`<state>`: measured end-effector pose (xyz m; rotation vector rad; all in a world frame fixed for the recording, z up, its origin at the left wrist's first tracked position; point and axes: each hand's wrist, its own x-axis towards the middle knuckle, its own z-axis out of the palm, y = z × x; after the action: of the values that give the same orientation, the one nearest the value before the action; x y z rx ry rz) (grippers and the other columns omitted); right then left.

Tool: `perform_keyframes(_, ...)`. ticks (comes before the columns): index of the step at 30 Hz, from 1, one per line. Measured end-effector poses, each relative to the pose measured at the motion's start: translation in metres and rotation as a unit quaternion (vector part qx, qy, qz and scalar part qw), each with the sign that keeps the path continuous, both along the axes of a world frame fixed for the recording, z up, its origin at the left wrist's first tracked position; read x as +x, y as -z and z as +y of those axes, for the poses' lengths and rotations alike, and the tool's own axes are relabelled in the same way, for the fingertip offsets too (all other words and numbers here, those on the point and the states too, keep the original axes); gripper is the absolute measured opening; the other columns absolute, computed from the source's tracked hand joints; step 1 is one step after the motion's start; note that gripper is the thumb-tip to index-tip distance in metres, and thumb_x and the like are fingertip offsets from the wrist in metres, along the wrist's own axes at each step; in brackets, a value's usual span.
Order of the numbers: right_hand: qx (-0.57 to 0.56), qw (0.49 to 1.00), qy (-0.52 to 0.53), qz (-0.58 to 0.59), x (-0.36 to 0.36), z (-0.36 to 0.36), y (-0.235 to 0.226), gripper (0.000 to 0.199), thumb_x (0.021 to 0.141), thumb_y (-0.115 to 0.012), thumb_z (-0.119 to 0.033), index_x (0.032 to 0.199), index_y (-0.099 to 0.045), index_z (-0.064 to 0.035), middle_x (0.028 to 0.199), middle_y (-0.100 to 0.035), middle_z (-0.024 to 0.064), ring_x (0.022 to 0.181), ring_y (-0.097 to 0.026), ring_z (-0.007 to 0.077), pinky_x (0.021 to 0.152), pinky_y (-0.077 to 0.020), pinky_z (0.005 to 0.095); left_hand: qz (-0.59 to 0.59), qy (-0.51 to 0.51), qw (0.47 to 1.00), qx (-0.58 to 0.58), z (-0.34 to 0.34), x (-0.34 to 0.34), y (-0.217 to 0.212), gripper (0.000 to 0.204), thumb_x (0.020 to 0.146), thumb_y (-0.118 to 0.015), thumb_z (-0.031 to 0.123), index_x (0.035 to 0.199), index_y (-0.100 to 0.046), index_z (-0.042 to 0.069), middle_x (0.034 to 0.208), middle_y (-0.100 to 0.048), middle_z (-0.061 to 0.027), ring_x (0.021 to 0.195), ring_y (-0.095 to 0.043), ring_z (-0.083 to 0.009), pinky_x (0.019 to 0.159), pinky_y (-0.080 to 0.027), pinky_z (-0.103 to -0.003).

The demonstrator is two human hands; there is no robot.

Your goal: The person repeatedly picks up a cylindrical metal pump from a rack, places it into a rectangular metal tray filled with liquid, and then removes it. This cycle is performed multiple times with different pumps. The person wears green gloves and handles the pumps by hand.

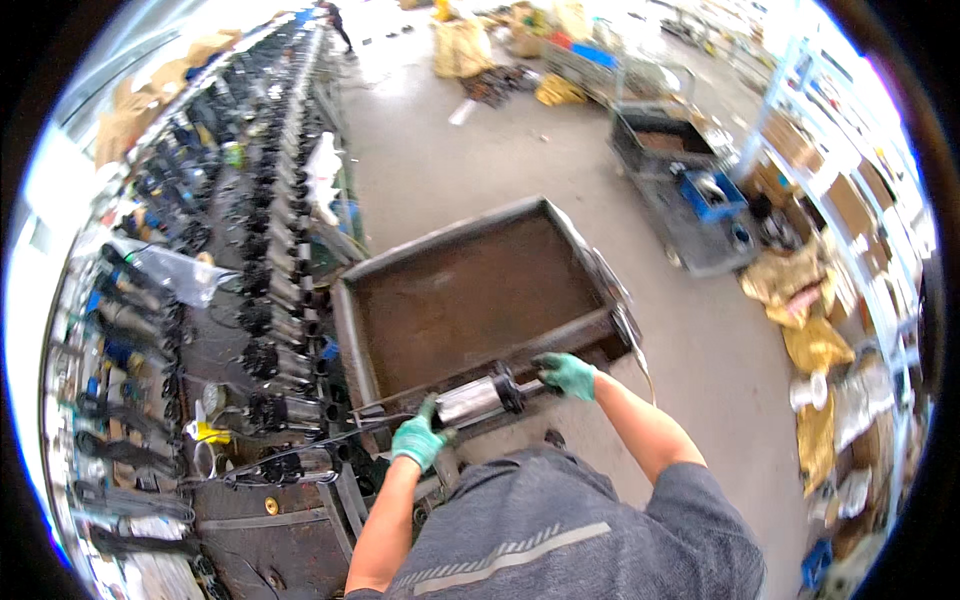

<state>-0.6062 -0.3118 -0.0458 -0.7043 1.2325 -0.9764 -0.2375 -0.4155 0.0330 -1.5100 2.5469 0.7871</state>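
Note:
A silver metal cylinder [470,402] with black fittings is held level between my two hands, above the near edge of a large rectangular metal trough [440,240]. My left hand [419,440], in a green glove with a dark thumb, grips the cylinder's black left end. At the other end, my right hand [568,376], gloved alike, closes on the narrow part beyond a black collar [508,388]. Its fingertips are partly hidden. The trough's floor looks brown; I cannot tell whether it holds liquid.
To the left, a long bench carries a row of similar silver and black cylinders [290,290]. A thin dark cable [350,433] runs from the bench towards my left hand. On the right stand a cart [700,240] with a blue bin [712,195] and shelving with cartons [855,215].

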Motion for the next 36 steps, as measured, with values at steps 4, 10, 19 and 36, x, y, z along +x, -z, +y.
perform_keyframes(4, -0.048, 0.996, 0.079, 0.019, -0.014, 0.011, 0.021, 0.02, 0.092, -0.065, -0.006, 0.11, -0.072, -0.0021, 0.092, -0.067, -0.0009, 0.083, -0.059, 0.0106, 0.076, -0.0521, 0.0295, 0.16, -0.039, 0.986, 0.039, -0.001, 0.02, 0.026, 0.076, 0.088, -0.078, 0.038, 0.154, -0.047, 0.019, 0.094, -0.071, -0.0175, 0.086, -0.07, -0.031, 0.081, -0.055, -0.042)
perform_keyframes(10, -0.053, 0.88, 0.461, -0.1, -0.037, 0.054, 0.008, 0.02, 0.097, -0.062, -0.002, 0.116, -0.068, -0.002, 0.099, -0.072, 0.0092, 0.079, -0.072, 0.0205, 0.071, -0.0619, 0.0326, 0.438, -0.175, 0.88, 0.059, -0.017, 0.023, -0.048, 0.033, 0.109, -0.051, 0.028, 0.134, -0.058, 0.007, 0.085, -0.052, 0.0024, 0.069, -0.047, -0.0041, 0.059, -0.042, -0.022)
perform_keyframes(19, -0.007, 0.777, 0.625, -0.071, -0.109, 0.062, 0.045, 0.021, 0.098, -0.056, 0.001, 0.116, -0.066, -0.0021, 0.099, -0.068, 0.0098, 0.081, -0.071, 0.0226, 0.066, -0.0612, 0.0342, 0.666, -0.147, 0.726, 0.082, 0.008, -0.017, -0.207, 0.032, 0.109, -0.053, 0.028, 0.135, -0.056, 0.01, 0.068, -0.035, 0.0051, 0.055, -0.03, -0.0057, 0.05, -0.028, -0.024)
perform_keyframes(36, -0.03, 0.841, 0.246, 0.481, -0.045, 0.074, 0.012, 0.025, 0.092, -0.068, -0.015, 0.116, -0.072, -0.0079, 0.113, -0.07, 0.0197, 0.103, -0.068, 0.0379, 0.093, -0.0544, 0.0432, 0.631, -0.17, 0.746, 0.127, 0.036, -0.064, -0.181, 0.035, 0.107, -0.057, 0.037, 0.125, -0.056, 0.007, 0.072, -0.046, -0.001, 0.062, -0.045, -0.0133, 0.062, -0.044, -0.033)
